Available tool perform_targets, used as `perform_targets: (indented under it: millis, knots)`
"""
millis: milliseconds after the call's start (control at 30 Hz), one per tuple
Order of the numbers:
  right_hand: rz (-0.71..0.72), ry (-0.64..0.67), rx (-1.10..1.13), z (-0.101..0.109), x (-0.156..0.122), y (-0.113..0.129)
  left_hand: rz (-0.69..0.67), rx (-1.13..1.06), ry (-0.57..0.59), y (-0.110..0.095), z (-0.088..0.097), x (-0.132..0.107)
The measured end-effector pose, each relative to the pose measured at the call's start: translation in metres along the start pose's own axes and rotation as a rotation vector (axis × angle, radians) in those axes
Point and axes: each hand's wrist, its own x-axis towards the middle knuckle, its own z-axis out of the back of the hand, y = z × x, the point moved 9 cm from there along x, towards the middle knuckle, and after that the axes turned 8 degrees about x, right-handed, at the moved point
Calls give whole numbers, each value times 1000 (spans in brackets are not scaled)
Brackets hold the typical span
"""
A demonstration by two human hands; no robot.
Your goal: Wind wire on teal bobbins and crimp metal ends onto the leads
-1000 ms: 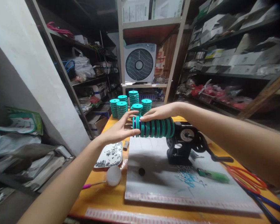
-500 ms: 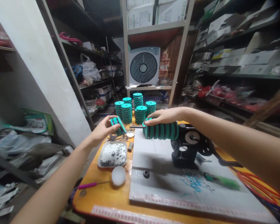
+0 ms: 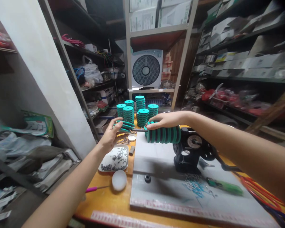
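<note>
My left hand (image 3: 111, 135) pinches a short stack of teal bobbins (image 3: 127, 125), tilted almost flat beside the tip of a thin metal shaft (image 3: 139, 130). Several more teal bobbins (image 3: 165, 135) sit side by side along that shaft. Over them lies my right hand (image 3: 165, 120), its fingers closed around the top of the outer ones; the far fingers are hidden. A black hand-crank winding machine (image 3: 187, 158) carries the shaft at its right end. Stacked teal bobbins (image 3: 142, 117) stand in several columns behind my hands.
A white tray (image 3: 100, 167) with small dark pieces is at left, near a round white lid (image 3: 119, 180) and a purple-handled tool (image 3: 91, 189). On the grey board (image 3: 154, 190) are a black ring (image 3: 147, 178) and a green-handled cutter (image 3: 225, 186). Orange cable (image 3: 258, 193) lies at right.
My left hand has moved right toward the shaft tip, turning its bobbins from upright on edge to nearly flat. My right hand stays on the row of bobbins.
</note>
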Motion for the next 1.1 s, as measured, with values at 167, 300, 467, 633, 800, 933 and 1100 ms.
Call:
perform_targets:
  millis: [167, 300, 467, 633, 800, 933, 1100]
  knots:
    - [21, -19, -12, 3, 1, -2, 104, 57, 228, 10, -5, -14]
    - [29, -58, -48, 7, 3, -6, 118, 117, 283, 13, -4, -22]
    - [18, -57, -41, 7, 3, -7, -5, 426, 237, 11, -16, -38]
    - [8, -59, -49, 8, 3, -9, -181, 916, 79, 1, -41, -55]
    - [53, -73, -53, 10, 3, -7, -197, 946, 90, -11, -47, -47]
    - [87, -52, -34, 8, 3, -5, -265, 990, 171, -16, -58, -47]
    - [81, -39, -49, 7, 1, -1, -381, 962, 280, -7, -84, -58]
